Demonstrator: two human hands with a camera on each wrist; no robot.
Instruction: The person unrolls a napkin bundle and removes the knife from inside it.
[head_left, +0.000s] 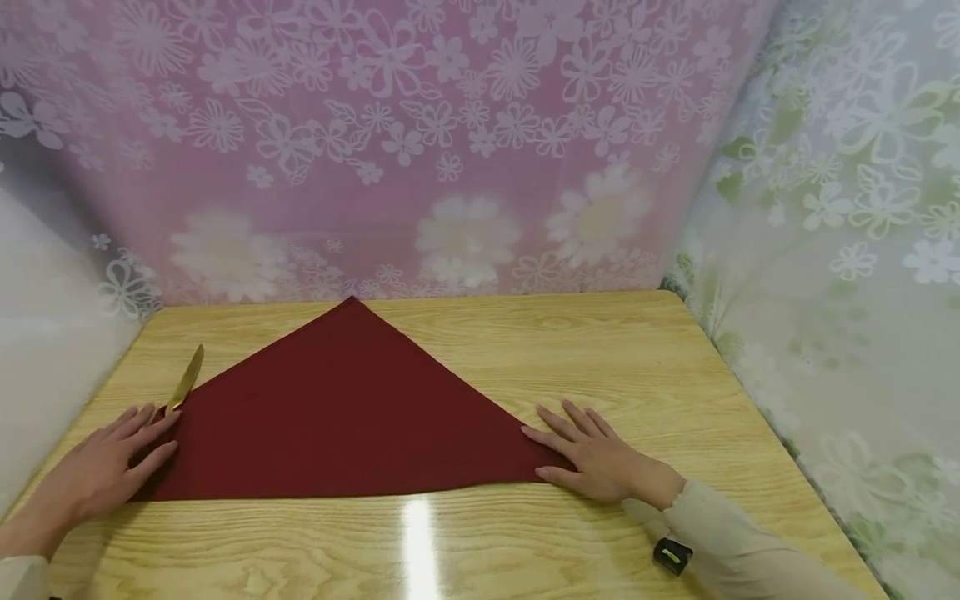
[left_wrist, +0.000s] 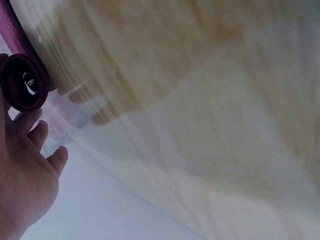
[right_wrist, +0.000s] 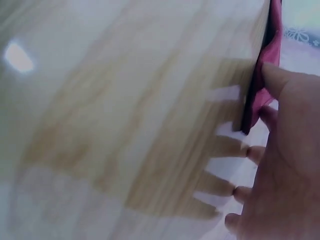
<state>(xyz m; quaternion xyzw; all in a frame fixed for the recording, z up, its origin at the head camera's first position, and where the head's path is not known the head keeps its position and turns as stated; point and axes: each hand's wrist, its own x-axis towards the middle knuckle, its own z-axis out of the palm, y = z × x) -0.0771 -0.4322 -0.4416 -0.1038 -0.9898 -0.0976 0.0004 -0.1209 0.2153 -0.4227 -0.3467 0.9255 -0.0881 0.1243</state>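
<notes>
A dark red cloth napkin [head_left: 337, 408] lies as a broad triangle on the table, its peak at the back edge. At its left corner rests my left hand [head_left: 105, 467], fingers stretched over the cloth. The left wrist view shows that end as a rolled cloth [left_wrist: 41, 75] with something shiny inside. A gold knife [head_left: 187, 375] sticks out beyond the left fingertips; its handle is hidden. My right hand [head_left: 596, 458] lies with spread fingers on the napkin's right corner. In the right wrist view, the thumb and a finger touch the cloth edge [right_wrist: 267, 62].
The wood-grain table [head_left: 600, 350] meets a pink flowered curtain [head_left: 450, 167] at the back. A pale flowered sheet [head_left: 847, 292] hangs along the right side, and a white one [head_left: 52, 317] along the left. A small black device [head_left: 672, 556] sits beneath the right wrist.
</notes>
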